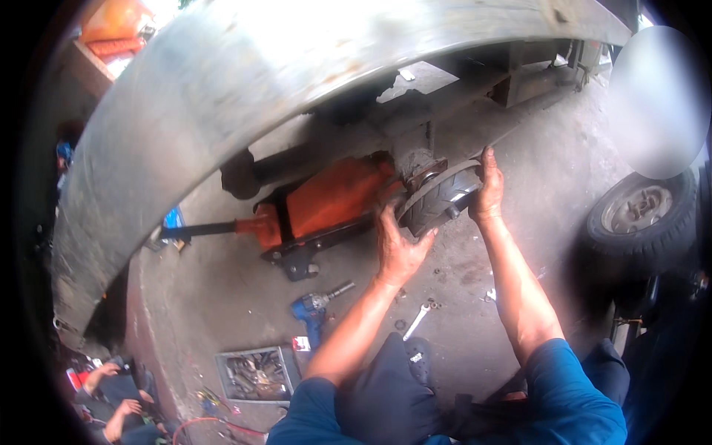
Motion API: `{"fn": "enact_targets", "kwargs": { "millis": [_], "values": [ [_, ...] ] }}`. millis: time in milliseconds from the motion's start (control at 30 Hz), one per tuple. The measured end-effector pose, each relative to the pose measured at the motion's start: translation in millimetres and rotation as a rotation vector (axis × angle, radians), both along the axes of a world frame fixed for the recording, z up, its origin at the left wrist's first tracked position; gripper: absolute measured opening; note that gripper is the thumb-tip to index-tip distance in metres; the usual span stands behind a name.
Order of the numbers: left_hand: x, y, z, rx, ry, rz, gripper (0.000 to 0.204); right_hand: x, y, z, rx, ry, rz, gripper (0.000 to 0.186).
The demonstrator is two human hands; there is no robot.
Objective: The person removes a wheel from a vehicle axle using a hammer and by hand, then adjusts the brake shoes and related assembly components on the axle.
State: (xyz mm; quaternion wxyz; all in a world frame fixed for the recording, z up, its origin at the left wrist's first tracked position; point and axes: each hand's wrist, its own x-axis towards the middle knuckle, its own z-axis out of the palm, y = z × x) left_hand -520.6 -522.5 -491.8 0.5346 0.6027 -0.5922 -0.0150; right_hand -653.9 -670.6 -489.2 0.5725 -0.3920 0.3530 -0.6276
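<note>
Both my hands are on a round, dark, greasy brake drum (443, 199) at the axle end, under the curved pale fender (245, 81). My left hand (400, 251) grips its lower left rim, with the thumb turned toward its face. On the far right side of the rim is my right hand (488, 185), its thumb pointing up and its other fingers mostly hidden behind the edge. A short hub stub (453, 213) sticks out of the drum's face. Just left of the drum stands an orange floor jack (334, 196), partly under the vehicle.
Below the jack lie a blue impact wrench (313, 308) and a grey tray (220, 371) of metal parts. A spanner (417, 322) and small nuts lie near my shoe (420, 363). A wheel (641, 211) stands at right. Another person's hands (127, 406) show at lower left.
</note>
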Motion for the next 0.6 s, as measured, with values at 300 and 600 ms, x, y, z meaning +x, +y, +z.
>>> {"fn": "enact_targets", "kwargs": {
  "millis": [300, 600],
  "values": [
    [-5.6, -6.5, -3.3, -0.070, 0.101, 0.133, 0.069, -1.2, 8.6, 6.5, 0.069, -0.010, 0.100, 0.066],
    [-0.4, -13.4, 2.4, -0.176, 0.009, 0.030, 0.062, -5.6, -13.5, -9.4, 0.125, -0.057, 0.119, 0.067]
  ]
}}
